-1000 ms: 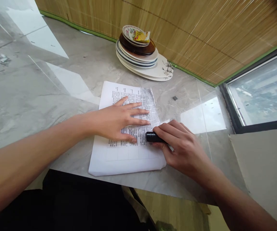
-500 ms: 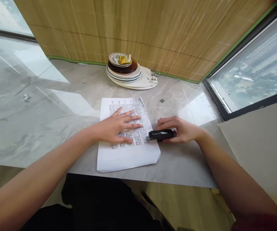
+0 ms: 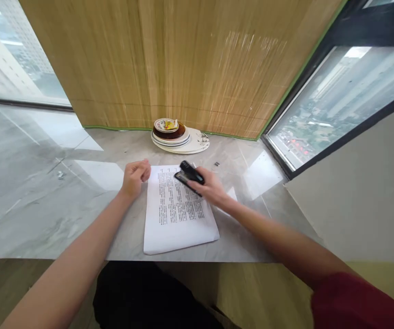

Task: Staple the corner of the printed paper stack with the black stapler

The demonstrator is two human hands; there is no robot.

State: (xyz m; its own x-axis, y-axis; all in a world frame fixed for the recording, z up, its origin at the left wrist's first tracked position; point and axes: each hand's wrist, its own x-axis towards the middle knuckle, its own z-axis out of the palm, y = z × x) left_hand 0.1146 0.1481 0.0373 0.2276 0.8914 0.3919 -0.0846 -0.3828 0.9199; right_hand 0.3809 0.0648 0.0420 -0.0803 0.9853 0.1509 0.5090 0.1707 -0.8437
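My right hand [image 3: 212, 185] is wrapped round a black stapler [image 3: 192, 172], its jaws parted and pointing left. The stapler is over the upper part of a printed stack of paper [image 3: 179, 240], which lies on the grey marbled counter. Beside the top left corner of the paper is my left hand [image 3: 135, 176], fingers curled closed. Whether those fingers hold anything is hidden; they are at or just off the paper's edge.
Behind the paper stands a pile of plates [image 3: 197, 145] with a small yellow packet [image 3: 171, 125] on top. Small staple pieces [image 3: 216, 163] lie right of the paper, and more bits [image 3: 61, 175] far left. A bamboo blind [image 3: 183, 64] hangs at the back, between windows.
My left hand has lifted from the page, moved to its left edge and curled up. The stapler in my right hand has gone from the right edge to the upper page. The view has tilted up.
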